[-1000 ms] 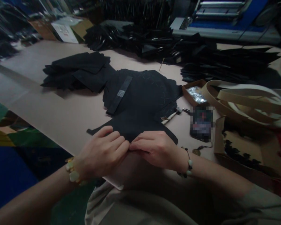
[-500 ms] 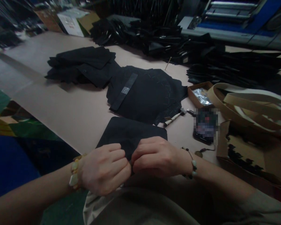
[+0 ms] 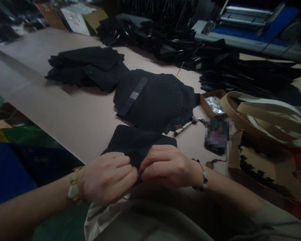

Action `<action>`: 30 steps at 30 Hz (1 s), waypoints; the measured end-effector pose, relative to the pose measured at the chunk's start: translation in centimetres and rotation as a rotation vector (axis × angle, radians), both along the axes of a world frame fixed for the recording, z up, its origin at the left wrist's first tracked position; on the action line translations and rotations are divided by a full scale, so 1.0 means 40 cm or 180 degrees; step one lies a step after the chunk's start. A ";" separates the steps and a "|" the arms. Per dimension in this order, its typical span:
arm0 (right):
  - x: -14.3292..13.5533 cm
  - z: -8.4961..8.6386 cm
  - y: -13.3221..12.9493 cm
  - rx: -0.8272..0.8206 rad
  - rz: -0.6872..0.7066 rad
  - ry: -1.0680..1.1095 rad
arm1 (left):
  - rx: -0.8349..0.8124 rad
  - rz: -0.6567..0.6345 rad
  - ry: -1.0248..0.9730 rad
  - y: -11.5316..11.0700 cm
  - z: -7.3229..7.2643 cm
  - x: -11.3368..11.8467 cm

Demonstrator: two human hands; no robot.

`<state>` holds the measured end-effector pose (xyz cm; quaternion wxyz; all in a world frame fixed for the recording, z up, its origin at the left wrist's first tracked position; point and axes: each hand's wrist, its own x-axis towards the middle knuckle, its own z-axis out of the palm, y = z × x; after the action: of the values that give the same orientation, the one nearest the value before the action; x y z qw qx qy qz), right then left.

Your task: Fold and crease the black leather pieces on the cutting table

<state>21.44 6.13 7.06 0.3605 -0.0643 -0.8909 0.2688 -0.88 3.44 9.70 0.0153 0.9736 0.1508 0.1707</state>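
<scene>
The left hand (image 3: 111, 179) and right hand (image 3: 165, 167), fingers curled, both grip the near edge of a flat black fabric piece (image 3: 140, 139) at the pale smooth table's (image 3: 75, 124) near side, before a broad black fabric stack (image 3: 160, 100).

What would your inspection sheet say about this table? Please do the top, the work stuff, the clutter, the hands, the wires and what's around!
Surface: pale table.
Job's things: black piece, nearer the person than a black stack with a strip on top.
Clutter: hammer-like tool, phone, tan straps, open box with small black parts.
Hands: left hand and right hand both pinch the black piece.
Cables: nothing seen for certain; the back is dim.
Surroundings: white carton, blue equipment.
</scene>
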 end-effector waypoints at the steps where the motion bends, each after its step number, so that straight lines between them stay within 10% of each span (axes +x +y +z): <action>1: 0.000 0.002 -0.002 -0.0012 -0.0111 0.0087 | 0.0030 -0.0018 -0.0001 0.004 0.005 -0.001; 20: 0.014 0.026 -0.011 0.0829 -0.0160 0.0107 | 0.0575 0.0381 -0.0317 -0.012 -0.011 -0.007; 30: 0.020 0.043 0.003 0.1023 -0.0173 0.0006 | -0.0364 0.0525 -0.1153 -0.027 -0.026 -0.006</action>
<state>22.26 6.26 8.77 0.3741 -0.0296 -0.9200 0.1130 -1.10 2.37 8.65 0.0834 0.9089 0.2342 0.3348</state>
